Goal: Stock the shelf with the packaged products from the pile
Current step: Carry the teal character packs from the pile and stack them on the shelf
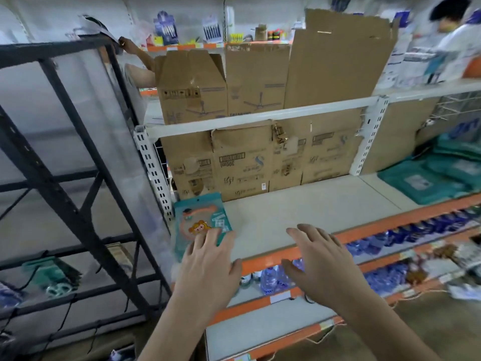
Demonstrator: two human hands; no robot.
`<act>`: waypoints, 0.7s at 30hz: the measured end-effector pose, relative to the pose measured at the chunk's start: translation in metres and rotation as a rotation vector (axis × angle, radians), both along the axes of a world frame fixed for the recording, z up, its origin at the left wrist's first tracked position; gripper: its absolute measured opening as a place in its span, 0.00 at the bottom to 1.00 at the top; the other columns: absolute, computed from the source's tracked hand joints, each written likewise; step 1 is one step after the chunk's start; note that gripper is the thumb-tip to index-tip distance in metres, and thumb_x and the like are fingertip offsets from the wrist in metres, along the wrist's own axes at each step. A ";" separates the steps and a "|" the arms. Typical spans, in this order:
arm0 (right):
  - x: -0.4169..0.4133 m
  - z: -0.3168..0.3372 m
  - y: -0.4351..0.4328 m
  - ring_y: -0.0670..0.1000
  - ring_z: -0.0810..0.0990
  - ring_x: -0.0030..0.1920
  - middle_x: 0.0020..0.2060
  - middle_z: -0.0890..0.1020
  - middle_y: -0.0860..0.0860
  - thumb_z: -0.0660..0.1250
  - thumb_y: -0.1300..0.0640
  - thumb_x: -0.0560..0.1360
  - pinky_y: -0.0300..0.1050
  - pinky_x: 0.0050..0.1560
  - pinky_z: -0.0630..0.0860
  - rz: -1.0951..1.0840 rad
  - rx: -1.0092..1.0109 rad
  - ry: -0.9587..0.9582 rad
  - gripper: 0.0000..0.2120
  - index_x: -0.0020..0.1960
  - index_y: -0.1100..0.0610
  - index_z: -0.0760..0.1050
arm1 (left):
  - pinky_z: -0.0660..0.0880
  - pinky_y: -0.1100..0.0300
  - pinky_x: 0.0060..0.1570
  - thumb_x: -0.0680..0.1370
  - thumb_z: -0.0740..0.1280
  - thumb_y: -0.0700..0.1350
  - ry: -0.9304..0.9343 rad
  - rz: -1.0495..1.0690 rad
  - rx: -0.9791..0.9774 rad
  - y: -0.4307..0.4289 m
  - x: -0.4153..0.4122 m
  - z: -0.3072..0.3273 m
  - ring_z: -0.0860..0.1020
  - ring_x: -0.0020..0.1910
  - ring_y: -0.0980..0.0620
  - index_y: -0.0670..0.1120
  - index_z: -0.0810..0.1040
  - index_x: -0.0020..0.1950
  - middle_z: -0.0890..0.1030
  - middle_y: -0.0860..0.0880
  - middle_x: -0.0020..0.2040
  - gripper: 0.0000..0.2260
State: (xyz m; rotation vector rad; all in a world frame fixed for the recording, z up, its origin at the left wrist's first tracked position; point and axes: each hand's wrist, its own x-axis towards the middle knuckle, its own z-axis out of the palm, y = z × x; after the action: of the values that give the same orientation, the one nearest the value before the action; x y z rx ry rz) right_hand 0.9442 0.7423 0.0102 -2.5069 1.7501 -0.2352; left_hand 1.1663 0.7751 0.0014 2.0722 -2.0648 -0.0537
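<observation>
Teal flat cartoon-printed packet (201,222) lies on cream orange-edged shelf (312,204), far 9 o'clock end, likely starting row. Left hand (208,267): fingers straight, spread, tips on packet's near edge, probably squaring it. Right hand (325,259), 3 o'clock of left: fingers relaxed, empty.

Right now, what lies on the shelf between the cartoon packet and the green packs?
In the head view, nothing: the shelf is bare from the cartoon packet to the green packs, with the right hand over its front edge.
</observation>
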 end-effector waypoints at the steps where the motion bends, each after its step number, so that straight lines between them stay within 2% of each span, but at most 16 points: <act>1: -0.008 0.003 0.001 0.50 0.65 0.75 0.74 0.69 0.47 0.62 0.41 0.80 0.46 0.74 0.60 -0.023 -0.004 -0.011 0.29 0.78 0.50 0.63 | 0.63 0.52 0.72 0.82 0.58 0.58 0.007 -0.027 -0.001 -0.004 -0.008 0.001 0.62 0.75 0.49 0.55 0.60 0.78 0.64 0.52 0.76 0.25; 4: -0.038 0.006 -0.003 0.49 0.64 0.76 0.74 0.67 0.46 0.61 0.40 0.80 0.45 0.75 0.59 -0.097 -0.014 -0.016 0.29 0.78 0.49 0.62 | 0.60 0.51 0.74 0.83 0.57 0.57 0.025 -0.105 -0.018 -0.022 -0.035 0.003 0.60 0.76 0.49 0.56 0.59 0.78 0.62 0.52 0.77 0.24; 9: -0.098 -0.003 -0.014 0.51 0.69 0.73 0.73 0.71 0.48 0.62 0.39 0.79 0.48 0.73 0.63 -0.221 -0.002 0.006 0.28 0.75 0.50 0.66 | 0.61 0.52 0.74 0.83 0.57 0.57 0.016 -0.222 0.008 -0.057 -0.096 -0.005 0.59 0.76 0.50 0.57 0.58 0.79 0.62 0.53 0.76 0.24; 16: -0.223 -0.010 -0.053 0.48 0.61 0.77 0.77 0.62 0.45 0.55 0.37 0.81 0.46 0.75 0.60 -0.299 0.046 -0.031 0.30 0.79 0.47 0.57 | 0.62 0.55 0.73 0.83 0.56 0.59 0.004 -0.356 -0.013 -0.116 -0.219 -0.013 0.60 0.76 0.52 0.57 0.58 0.79 0.63 0.54 0.76 0.24; 21: -0.339 -0.002 -0.072 0.48 0.62 0.76 0.76 0.62 0.44 0.55 0.37 0.81 0.45 0.74 0.61 -0.406 0.030 -0.040 0.29 0.79 0.45 0.56 | 0.64 0.57 0.71 0.83 0.58 0.59 -0.010 -0.458 -0.015 -0.164 -0.332 -0.006 0.63 0.73 0.53 0.57 0.60 0.78 0.66 0.54 0.74 0.24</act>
State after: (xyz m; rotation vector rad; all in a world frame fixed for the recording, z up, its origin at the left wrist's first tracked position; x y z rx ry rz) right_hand 0.6055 0.6699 0.0079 -2.0860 2.2110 -0.2756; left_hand 0.8345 0.6112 -0.0050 1.5521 -2.4902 -0.0992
